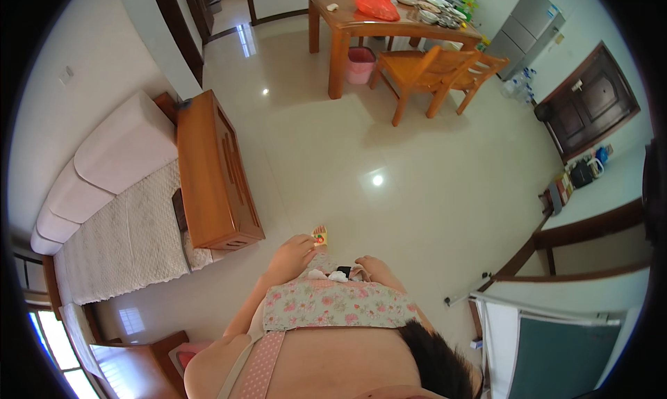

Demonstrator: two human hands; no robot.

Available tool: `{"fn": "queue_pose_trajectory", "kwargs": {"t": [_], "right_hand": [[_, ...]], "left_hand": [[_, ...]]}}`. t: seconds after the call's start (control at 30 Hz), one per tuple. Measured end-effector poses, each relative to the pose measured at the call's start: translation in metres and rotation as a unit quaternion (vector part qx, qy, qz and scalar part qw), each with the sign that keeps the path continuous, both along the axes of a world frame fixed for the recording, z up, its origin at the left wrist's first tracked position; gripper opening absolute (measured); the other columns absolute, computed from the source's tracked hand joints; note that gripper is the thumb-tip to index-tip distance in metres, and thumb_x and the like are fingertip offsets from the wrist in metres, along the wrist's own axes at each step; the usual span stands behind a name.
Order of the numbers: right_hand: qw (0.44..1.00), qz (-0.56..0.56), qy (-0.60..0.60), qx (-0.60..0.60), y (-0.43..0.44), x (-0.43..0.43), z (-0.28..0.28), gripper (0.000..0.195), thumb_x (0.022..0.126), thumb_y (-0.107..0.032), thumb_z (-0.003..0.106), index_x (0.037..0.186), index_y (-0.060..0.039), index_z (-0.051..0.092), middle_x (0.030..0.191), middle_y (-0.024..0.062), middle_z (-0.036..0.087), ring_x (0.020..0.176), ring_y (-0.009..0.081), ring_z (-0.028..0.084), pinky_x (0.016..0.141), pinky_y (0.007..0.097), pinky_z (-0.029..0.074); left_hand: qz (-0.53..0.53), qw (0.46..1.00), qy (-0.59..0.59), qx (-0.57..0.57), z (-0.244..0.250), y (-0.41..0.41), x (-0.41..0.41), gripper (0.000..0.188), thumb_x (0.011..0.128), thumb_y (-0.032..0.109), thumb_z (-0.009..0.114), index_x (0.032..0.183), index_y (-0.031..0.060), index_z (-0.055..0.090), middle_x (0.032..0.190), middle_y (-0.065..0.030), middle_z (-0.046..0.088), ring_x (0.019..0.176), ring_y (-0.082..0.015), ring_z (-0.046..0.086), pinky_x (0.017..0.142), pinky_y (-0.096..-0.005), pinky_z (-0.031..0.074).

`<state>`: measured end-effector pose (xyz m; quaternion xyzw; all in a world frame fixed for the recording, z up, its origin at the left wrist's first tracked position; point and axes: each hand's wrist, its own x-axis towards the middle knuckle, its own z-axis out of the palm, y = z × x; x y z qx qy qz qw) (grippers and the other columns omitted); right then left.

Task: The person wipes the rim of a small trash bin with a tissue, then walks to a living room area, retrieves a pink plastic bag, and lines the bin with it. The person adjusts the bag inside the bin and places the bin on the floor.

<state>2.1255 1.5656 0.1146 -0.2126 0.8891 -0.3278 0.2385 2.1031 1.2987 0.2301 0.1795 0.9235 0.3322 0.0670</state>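
Observation:
My left hand [296, 254] hangs in front of my body at the left, fingers bent downward with their tips hidden. Just past its fingers shows my foot in a yellow slipper [319, 238] with a red and green ornament. My right hand [376, 270] is low at the right of my waist, its fingers partly hidden. Beside it, at the front of my floral top [338, 304], lie bunched fabric [359, 273], a small black item [344, 270] and white crumpled pieces [337, 276]. I cannot tell whether either hand holds anything.
Glossy tiles [323, 154] cover the floor. A wooden cabinet [208, 175] and a sofa [130, 227] stand left. Ahead are a dining table [344, 13] with dishes and a red plastic bag [376, 5], wooden chairs [406, 65] and a pink bin [360, 68]. A green board [565, 357] stands right.

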Motion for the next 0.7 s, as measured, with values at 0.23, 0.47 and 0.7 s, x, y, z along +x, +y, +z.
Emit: {"fn": "queue_pose_trajectory", "kwargs": {"t": [0.23,0.47,0.7], "right_hand": [[0.999,0.007,0.031,-0.003,-0.047,-0.189,0.029,0.019,0.082,-0.016,0.055,0.097,-0.0042,0.059,0.091,0.0171,0.058,0.086,0.0345,0.058,0.074,0.0432,0.047],[0.992,0.042,0.029,-0.113,-0.084,-0.312,0.009,0.024,0.081,-0.013,0.057,0.105,-0.0051,0.059,0.098,0.0176,0.06,0.091,0.0357,0.058,0.076,0.0388,0.048],[0.995,0.009,-0.042,-0.086,-0.109,-0.46,0.003,0.016,0.08,-0.013,0.059,0.092,-0.0032,0.063,0.093,0.0178,0.063,0.086,0.0357,0.06,0.073,0.0389,0.048]], "left_hand": [[-0.029,0.999,0.039,0.0,0.031,-0.026,-0.162,0.016,0.084,0.018,0.06,0.083,0.0027,0.059,0.105,-0.0074,0.061,0.09,-0.0266,0.059,0.074,-0.037,0.05],[-0.03,0.998,0.008,-0.053,0.01,-0.05,-0.278,0.024,0.084,0.027,0.06,0.083,0.003,0.063,0.102,-0.0073,0.06,0.094,-0.0258,0.057,0.079,-0.0364,0.049],[0.023,0.998,-0.037,-0.037,-0.004,-0.076,-0.407,0.023,0.087,0.025,0.054,0.087,0.004,0.063,0.1,-0.0066,0.06,0.093,-0.0257,0.058,0.081,-0.0361,0.048]]}}
